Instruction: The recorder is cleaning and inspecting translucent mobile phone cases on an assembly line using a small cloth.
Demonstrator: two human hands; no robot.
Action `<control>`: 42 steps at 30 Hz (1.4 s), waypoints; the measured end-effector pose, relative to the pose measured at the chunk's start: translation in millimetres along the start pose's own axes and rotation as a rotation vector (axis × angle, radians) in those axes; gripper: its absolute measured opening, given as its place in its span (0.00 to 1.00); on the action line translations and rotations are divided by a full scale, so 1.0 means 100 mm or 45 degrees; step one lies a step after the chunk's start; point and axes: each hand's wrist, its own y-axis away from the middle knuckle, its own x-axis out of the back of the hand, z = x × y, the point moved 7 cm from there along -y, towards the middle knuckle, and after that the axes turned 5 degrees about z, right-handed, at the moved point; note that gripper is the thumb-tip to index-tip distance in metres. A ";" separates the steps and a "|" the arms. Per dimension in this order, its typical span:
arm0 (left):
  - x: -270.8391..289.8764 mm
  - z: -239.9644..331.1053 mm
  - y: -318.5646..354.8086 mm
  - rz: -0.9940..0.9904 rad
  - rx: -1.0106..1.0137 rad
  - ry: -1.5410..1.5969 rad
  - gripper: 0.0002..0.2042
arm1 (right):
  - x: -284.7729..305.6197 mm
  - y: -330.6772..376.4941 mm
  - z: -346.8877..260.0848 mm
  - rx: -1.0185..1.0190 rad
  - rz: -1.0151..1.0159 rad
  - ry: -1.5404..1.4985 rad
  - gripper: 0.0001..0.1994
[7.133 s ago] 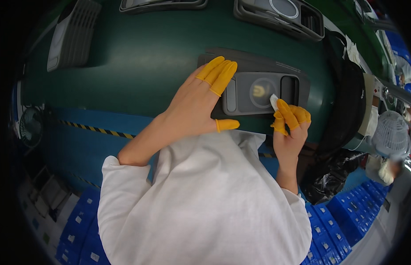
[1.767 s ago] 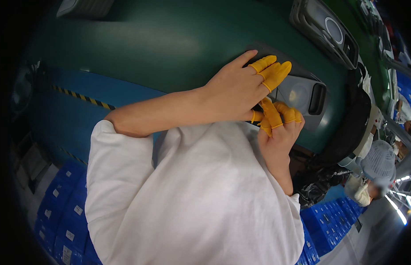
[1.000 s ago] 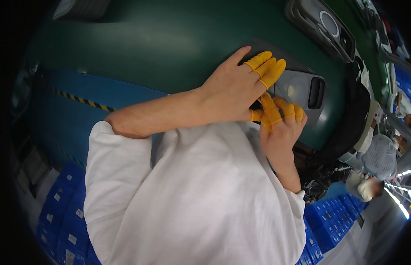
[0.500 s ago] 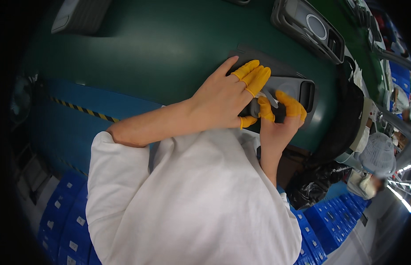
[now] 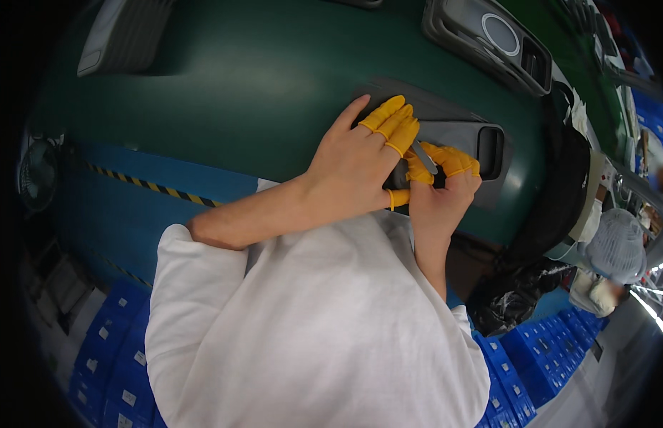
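Observation:
Just right of centre on the green bench, a flat grey plastic casing (image 5: pixel 453 130) with a rounded dark slot at its right end lies on a dark grey mat (image 5: pixel 410 89). My left hand (image 5: pixel 356 153), in yellow finger cots, spans the casing's left part, fingers straight over it and thumb at the near edge. My right hand (image 5: pixel 442 189), also in yellow cots, is closed, pinching a slim silver-grey metal tool (image 5: pixel 425 158) over the casing between both hands. The tool's exact kind and its tip are hidden by fingers.
Similar grey casings (image 5: pixel 481 43), the top one with a white ring, are stacked at the back right. Another stack (image 5: pixel 128 36) stands at the far left of the green bench (image 5: pixel 224 93). A black bag (image 5: pixel 552 192) hangs at the right edge; blue bins (image 5: pixel 117 349) stand behind me.
Both hands have shifted slightly left relative to the casing. My right fingers have drawn closer together and nearer to my left fingertips. The whole view has tilted a little.

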 end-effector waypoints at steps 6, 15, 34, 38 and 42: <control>0.04 0.01 -0.01 0.186 0.008 0.095 0.31 | 0.17 0.10 -0.05 0.144 0.332 -0.115 0.13; -0.07 0.04 0.05 -0.048 -0.114 -0.049 0.18 | 0.65 0.24 0.29 -0.001 0.771 -0.594 0.10; -0.02 0.08 0.01 -0.130 -0.079 -0.219 0.38 | 0.86 0.30 0.65 -0.240 0.812 -0.617 0.10; 0.03 0.12 -0.08 -0.086 -0.056 -0.042 0.42 | 0.88 0.28 0.71 -0.259 0.733 -0.651 0.10; 0.47 -0.06 -0.12 0.112 0.141 0.145 0.39 | 0.86 0.23 0.84 -0.386 0.725 -0.801 0.11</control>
